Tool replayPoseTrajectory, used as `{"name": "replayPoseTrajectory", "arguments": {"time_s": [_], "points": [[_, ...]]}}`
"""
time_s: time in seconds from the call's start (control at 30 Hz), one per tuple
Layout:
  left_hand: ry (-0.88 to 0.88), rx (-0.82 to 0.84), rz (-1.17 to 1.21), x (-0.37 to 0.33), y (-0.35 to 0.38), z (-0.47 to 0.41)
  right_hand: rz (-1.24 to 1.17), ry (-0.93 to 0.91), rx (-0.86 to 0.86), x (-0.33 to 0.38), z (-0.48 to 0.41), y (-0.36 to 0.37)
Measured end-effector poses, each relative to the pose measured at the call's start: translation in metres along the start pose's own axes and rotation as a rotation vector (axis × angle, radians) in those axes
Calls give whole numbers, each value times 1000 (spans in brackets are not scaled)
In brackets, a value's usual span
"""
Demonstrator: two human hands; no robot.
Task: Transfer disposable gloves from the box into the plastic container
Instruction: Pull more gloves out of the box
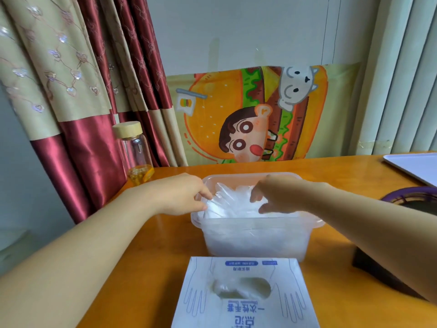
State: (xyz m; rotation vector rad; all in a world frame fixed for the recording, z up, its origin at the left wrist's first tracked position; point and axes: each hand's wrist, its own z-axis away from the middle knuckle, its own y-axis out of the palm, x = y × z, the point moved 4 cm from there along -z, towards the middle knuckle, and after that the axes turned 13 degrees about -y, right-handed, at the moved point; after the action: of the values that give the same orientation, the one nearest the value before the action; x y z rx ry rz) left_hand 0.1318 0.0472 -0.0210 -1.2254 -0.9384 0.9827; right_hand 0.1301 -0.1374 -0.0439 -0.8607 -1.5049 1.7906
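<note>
Reaches past the box (246, 301) with the left hand (184, 195) and the right hand (276, 195) to the plastic container (255, 237), just behind it on the desk (170, 252). Pinches the clear gloves (231, 202) at both ends, with the left fingers (205, 194) curled on the bundle's left edge and the right fingers (254, 196) bent down against the thumb on its right edge. Probably does so to spread the slippery film flat and settle it inside the rim. Holds the bundle at rim height, above a pile filling the container. Leaves the box close in front, slot upward with more film in it — likely for short repeat trips.
</note>
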Motion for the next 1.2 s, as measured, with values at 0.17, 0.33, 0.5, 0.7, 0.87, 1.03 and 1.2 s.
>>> {"name": "replayPoseTrajectory", "arguments": {"time_s": [0.17,0.33,0.5,0.7,0.87,1.03,1.2], "points": [[51,-107,151,-6,0,32,-84,-196,-355,51,39,-22],[142,58,254,-26,33,70,-156,-343,37,93,55,37],[132,99,200,-24,63,84,-133,-310,73,93,47,66],[70,266,141,-15,105,88,-84,-312,0,99,29,80],[63,274,158,-15,105,90,-33,-369,-40,103,39,62],[24,276,162,-17,100,90,47,-353,-200,110,61,20],[42,283,178,-18,101,89,-153,-225,-421,98,67,-12]]}}
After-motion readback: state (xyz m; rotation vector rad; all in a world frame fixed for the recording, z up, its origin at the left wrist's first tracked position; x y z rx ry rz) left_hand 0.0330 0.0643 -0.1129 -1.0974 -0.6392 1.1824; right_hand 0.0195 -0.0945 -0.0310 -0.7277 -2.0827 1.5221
